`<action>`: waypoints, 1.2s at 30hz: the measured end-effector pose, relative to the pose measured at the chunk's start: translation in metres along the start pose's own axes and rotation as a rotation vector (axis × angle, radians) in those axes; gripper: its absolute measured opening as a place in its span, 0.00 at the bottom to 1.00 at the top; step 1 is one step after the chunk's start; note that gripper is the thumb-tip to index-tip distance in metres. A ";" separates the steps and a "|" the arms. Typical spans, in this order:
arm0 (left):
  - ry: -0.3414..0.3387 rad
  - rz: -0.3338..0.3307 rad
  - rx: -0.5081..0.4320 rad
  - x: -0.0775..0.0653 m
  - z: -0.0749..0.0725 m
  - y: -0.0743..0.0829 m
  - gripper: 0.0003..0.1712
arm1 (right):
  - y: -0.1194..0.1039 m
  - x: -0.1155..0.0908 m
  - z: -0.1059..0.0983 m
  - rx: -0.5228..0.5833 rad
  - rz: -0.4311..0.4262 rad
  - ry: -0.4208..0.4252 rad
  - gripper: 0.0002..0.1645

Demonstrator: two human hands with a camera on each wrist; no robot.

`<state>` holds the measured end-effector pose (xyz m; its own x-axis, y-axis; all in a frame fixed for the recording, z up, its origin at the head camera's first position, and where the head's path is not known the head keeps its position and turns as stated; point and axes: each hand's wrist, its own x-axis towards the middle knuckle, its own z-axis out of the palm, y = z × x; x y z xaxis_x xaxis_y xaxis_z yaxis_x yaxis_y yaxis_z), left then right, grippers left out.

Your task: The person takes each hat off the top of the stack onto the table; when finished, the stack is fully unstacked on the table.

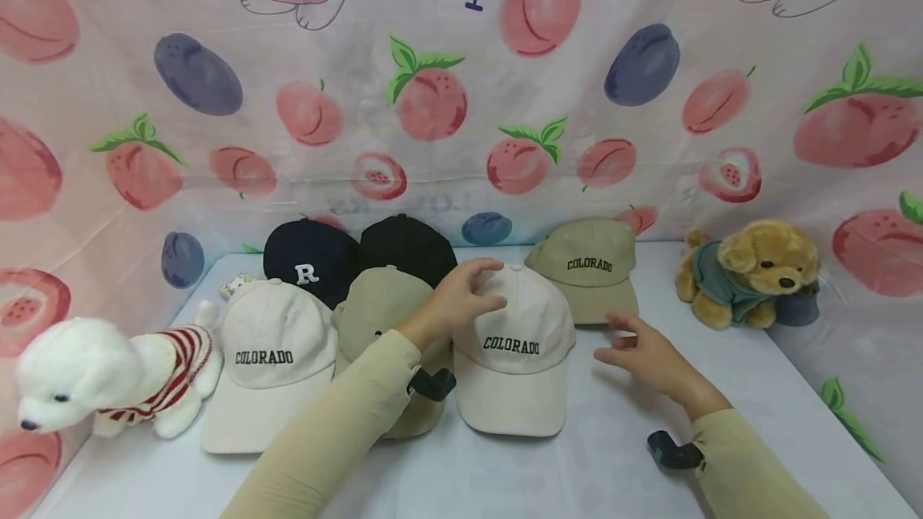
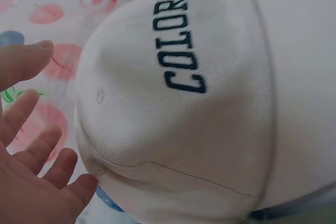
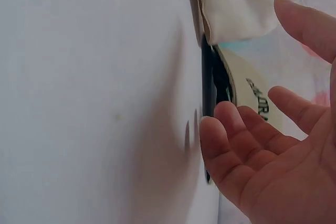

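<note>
A white cap [image 1: 508,335] lettered COLORADO lies between my two hands, brim toward me. Over the left side of its crown reaches my left hand [image 1: 459,299], fingers spread and relaxed. In the left wrist view that hand [image 2: 39,169] holds nothing, and its little finger is at the crown [image 2: 142,124]; contact is unclear. To the cap's right hovers my right hand [image 1: 652,359], its fingers loosely bent with nothing in them. The right wrist view shows that hand [image 3: 273,166] apart from the white cap [image 3: 241,3], with a khaki cap [image 3: 244,77] beyond.
Left of the white cap are another khaki cap [image 1: 392,303] and a second white cap [image 1: 277,335]. Two dark caps, one navy [image 1: 306,251] and one black [image 1: 407,243], stand behind. A white plush dog [image 1: 79,375] sits left, a brown plush dog [image 1: 767,263] right.
</note>
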<state>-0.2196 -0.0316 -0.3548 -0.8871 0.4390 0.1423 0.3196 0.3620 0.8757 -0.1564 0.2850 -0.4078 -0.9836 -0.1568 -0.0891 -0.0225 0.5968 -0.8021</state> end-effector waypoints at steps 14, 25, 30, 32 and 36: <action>-0.110 -0.139 0.037 0.033 -0.003 0.000 0.38 | 0.018 0.020 -0.026 -0.034 0.069 0.054 0.50; -0.145 -0.122 0.013 0.028 -0.004 0.005 0.34 | 0.033 0.040 -0.034 -0.065 0.133 0.061 0.55; -0.146 -0.090 0.024 0.024 -0.007 0.006 0.34 | 0.033 0.050 -0.036 -0.086 0.144 0.053 0.55; -0.144 -0.076 0.015 0.023 -0.008 0.007 0.34 | 0.033 0.053 -0.036 -0.096 0.153 0.050 0.55; -0.141 -0.050 -0.026 0.020 -0.009 0.006 0.33 | 0.032 0.059 -0.038 -0.096 0.178 0.038 0.56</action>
<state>-0.2386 -0.0274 -0.3426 -0.8455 0.5329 0.0338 0.2659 0.3653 0.8921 -0.2216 0.3245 -0.4162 -0.9796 -0.0134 -0.2005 0.1370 0.6851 -0.7155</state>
